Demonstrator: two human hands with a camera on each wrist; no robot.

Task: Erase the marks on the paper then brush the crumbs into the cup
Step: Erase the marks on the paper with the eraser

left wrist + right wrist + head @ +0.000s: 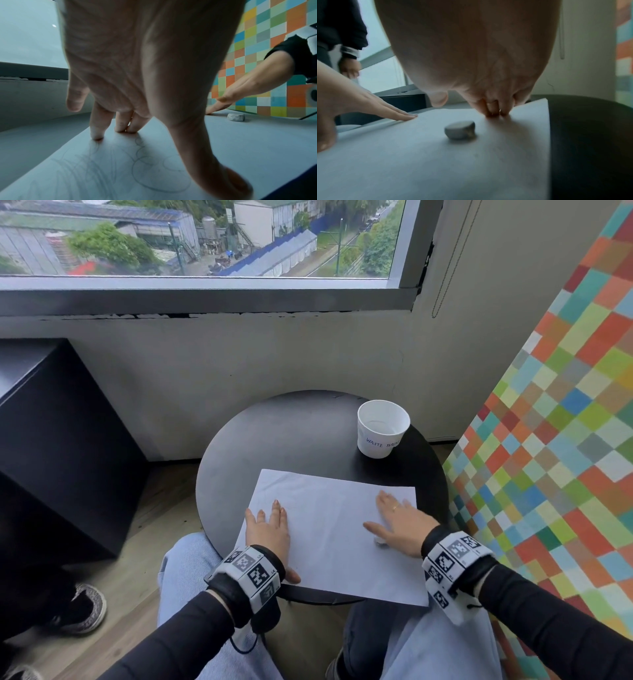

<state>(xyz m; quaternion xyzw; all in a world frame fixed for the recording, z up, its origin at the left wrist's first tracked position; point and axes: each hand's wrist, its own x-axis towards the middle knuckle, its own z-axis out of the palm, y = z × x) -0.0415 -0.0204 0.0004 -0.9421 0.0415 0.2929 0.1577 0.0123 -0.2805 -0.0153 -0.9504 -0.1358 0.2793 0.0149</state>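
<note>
A white sheet of paper (332,529) lies on the round black table (294,433). Faint pencil scribbles (109,167) show on it under my left hand (269,529), which presses flat on the sheet's left part with straight fingers. My right hand (394,518) lies flat on the right part, fingertips (494,113) touching the paper. A small white eraser (459,129) lies loose on the sheet below the right palm, also seen as the eraser (236,117) and the eraser (378,540). The white paper cup (383,429), marked in blue writing, stands empty at the table's far right.
A black cabinet (58,446) stands to the left. A wall of coloured squares (555,446) runs close on the right. The window wall (239,364) is behind the table. Another person's shoe (85,607) rests on the floor at the left, and their hand (349,69) shows in the right wrist view.
</note>
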